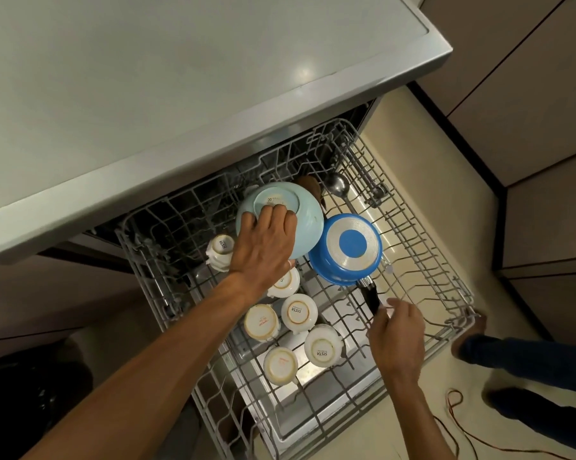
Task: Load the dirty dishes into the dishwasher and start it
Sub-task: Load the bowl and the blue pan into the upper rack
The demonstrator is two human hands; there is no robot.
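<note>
The dishwasher's grey wire rack [422, 260] is pulled out below the counter. A pale blue bowl [308, 215] lies upside down at the rack's back, and my left hand [266, 244] rests on its base with fingers spread over the foot ring. To its right a blue saucepan [351, 247] sits upside down, its black handle [371, 295] pointing toward me. My right hand [397, 333] grips the end of that handle. Several white cups [298, 312] stand upside down in the rack's middle. A steel ladle [336, 185] lies behind the pan.
The grey counter top [180, 94] overhangs the rack's back. A person's legs in dark trousers [525, 363] stand at the right on the cream floor. A thin red wire [459, 423] trails on the floor near the rack's front corner. A dark bin [24, 400] sits at lower left.
</note>
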